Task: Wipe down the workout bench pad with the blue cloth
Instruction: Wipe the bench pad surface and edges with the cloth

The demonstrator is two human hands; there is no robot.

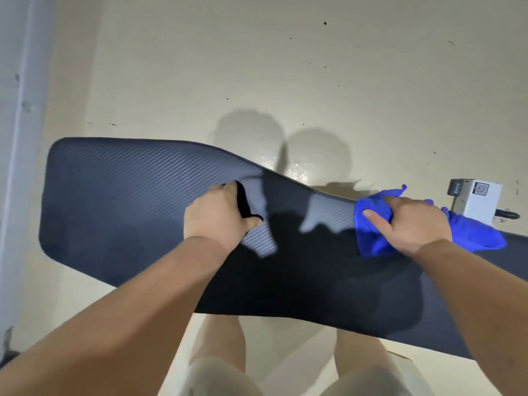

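Glossy cream floor (285,67) fills most of view, scattered with small dark specks and scuffs. Pale grey-white wall strip (17,138) runs down left edge, with vertical ridge and few chipped marks. Two rounded soft shadows (248,130) lie side by side on floor at centre; bright wet-looking glare patch (300,170) just below them. Small white box-shaped unit (483,204) with QR-style label stands on floor at right edge, dark grey part (456,187) on its left end, black curved piece (508,215) at its base. Dark blurred object (7,352) in lower left corner, unidentifiable. Light even, from overhead.
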